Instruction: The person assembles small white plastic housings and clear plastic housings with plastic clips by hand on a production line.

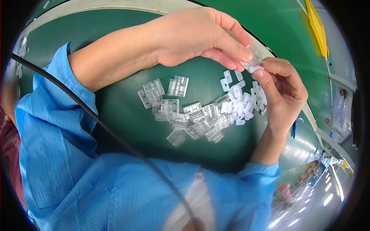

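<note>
My left hand (200,36) and my right hand (283,90) meet above a green table (127,115), both pinching one small clear plastic clip (252,64) between fingertips. Below them lies a heap of small white plastic pieces (241,102). To its left spreads a loose cluster of clear plastic housings (189,115), with one lying apart (178,85) and another group (151,92) further left. Both forearms wear blue striped sleeves.
A black cable (96,119) runs diagonally over my left sleeve and chest. A pale strip edges the table at the top (115,4). A yellow band (317,23) lies at the upper right. A blue object (295,129) sits past the table's right rim.
</note>
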The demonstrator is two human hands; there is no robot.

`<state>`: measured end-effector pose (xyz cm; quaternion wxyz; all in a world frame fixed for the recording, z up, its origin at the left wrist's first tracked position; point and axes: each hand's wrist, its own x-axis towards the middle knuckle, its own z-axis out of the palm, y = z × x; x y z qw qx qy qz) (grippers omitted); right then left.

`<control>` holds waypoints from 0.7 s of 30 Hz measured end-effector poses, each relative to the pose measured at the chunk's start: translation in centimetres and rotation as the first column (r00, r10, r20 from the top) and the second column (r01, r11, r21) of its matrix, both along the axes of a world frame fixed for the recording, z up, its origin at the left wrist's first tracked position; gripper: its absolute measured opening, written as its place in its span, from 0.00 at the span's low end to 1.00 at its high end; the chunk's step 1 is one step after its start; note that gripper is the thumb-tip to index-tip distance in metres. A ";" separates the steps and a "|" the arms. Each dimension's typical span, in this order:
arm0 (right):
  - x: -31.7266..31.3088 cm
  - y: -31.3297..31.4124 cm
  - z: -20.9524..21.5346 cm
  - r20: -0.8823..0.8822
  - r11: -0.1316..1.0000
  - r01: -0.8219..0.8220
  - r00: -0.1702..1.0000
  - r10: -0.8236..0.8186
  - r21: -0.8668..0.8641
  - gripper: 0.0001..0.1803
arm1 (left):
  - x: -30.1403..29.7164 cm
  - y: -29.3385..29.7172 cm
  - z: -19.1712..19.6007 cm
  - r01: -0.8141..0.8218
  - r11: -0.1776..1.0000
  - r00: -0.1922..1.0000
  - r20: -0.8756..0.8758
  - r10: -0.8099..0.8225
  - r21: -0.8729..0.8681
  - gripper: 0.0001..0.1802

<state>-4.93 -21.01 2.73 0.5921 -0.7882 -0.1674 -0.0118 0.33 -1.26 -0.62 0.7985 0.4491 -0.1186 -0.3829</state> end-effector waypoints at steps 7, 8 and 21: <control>0.0 -0.9 0.8 -0.084 1.000 0.005 0.996 -0.005 0.001 0.09 | -0.2 0.1 0.0 0.055 0.998 0.998 -0.013 -0.056 -0.024 0.09; 0.0 -1.2 1.0 -0.143 0.998 -0.062 0.988 0.065 0.027 0.08 | -0.3 0.1 0.0 0.088 0.996 0.996 -0.011 -0.088 -0.021 0.09; 0.5 -1.0 0.6 0.001 1.000 0.011 1.000 -0.011 0.023 0.09 | -0.8 -0.5 0.0 -0.044 0.997 0.999 -0.011 0.044 -0.062 0.09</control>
